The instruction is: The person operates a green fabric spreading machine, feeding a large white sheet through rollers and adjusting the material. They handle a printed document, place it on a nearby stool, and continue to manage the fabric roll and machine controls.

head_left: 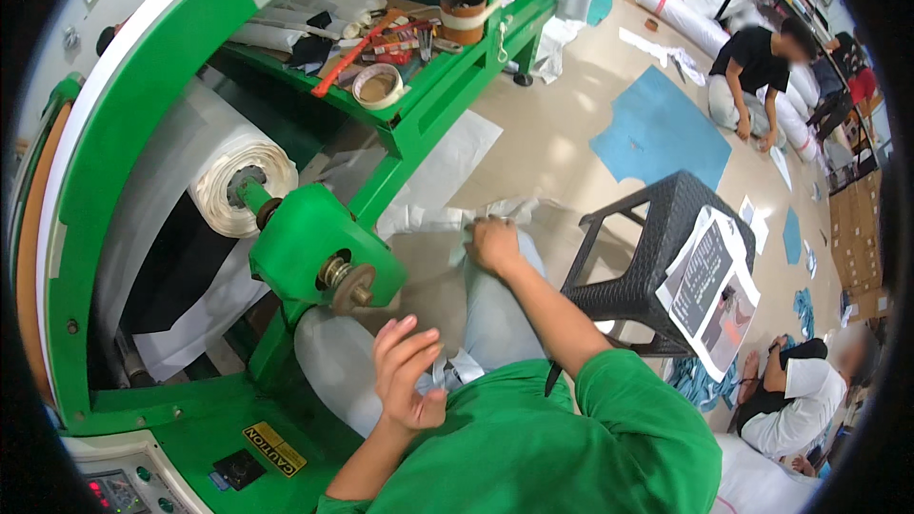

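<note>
My left hand [407, 376] is raised in front of my body, beside the green machine's end block [319, 252]. Its fingers are loosely curved, with the thumb apart and no clear hold on anything. A small pale strip shows near the thumb, too unclear to name. My right hand [495, 246] is by my right knee, its fingers curled down. What they hold, if anything, is hidden; pale crumpled sheet [514, 209] lies just beyond them. A spring-loaded shaft knob [354, 287] sticks out of the block towards my left hand. Behind it a white material roll [243, 181] sits on the machine's shaft.
A black plastic stool [624, 271] with printed sheets [709, 290] stands at my right. Tape [378, 86] and tools lie on the green shelf. Blue fabric [662, 128] covers part of the floor. Two people [752, 76] [800, 400] sit on the floor to the right.
</note>
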`<state>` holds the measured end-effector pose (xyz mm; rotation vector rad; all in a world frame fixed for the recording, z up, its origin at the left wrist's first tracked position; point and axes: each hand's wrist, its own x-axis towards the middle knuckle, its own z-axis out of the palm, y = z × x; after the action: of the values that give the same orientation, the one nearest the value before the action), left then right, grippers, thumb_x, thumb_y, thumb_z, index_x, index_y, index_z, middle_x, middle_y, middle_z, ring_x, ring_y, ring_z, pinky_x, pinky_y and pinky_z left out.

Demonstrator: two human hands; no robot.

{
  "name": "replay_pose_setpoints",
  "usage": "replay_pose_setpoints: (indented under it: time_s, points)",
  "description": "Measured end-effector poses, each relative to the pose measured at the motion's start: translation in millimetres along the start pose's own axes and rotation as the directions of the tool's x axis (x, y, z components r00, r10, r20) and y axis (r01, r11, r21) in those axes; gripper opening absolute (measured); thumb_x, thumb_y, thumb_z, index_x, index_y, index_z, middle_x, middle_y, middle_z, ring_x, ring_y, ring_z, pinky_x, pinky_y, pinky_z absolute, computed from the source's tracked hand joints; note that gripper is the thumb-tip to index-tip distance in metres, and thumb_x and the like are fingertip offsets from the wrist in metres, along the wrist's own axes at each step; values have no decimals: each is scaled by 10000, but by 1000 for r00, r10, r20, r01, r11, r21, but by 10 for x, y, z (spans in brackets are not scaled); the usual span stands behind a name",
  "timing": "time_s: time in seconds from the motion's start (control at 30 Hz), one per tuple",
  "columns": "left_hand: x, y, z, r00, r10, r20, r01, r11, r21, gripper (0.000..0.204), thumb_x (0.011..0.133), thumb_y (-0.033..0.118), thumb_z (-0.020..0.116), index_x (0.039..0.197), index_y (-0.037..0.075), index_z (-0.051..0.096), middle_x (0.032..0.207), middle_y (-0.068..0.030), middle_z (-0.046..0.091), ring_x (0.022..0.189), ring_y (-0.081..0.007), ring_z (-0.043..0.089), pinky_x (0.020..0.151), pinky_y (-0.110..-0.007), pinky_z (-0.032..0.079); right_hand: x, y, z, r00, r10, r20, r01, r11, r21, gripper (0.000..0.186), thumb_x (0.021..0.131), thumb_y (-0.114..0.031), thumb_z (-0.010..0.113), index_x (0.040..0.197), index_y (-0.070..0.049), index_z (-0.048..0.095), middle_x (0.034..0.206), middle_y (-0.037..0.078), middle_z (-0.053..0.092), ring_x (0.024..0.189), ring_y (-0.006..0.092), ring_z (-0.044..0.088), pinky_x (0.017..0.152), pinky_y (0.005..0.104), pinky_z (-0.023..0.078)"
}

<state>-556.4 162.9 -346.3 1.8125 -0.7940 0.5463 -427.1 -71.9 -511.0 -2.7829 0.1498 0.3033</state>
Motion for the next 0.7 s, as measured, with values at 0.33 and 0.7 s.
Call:
replay_pose_setpoints:
  time_s: [0.33,0.7]
  points:
    - [-258,-306,349,902,-376,211,412,897,-163,239,956,172,654,1080,-27,695,1097,-167,722,1120,-362,658,986,-456,501,183,503,-426,802,138,-581,296,753,588,287,894,-66,675,1176,-20,700,1136,223,713,1014,407,693,875,441,571]
    - [33,-529,-642,910,39,-412,138,909,393,459,1062,292,496,1350,-64,540,1381,-186,576,1288,-319,527,1117,-473,382,428,624,-924,651,266,-712,282,785,551,375,911,-111,660,1285,-76,643,1180,207,692,1063,388,675,897,446,543]
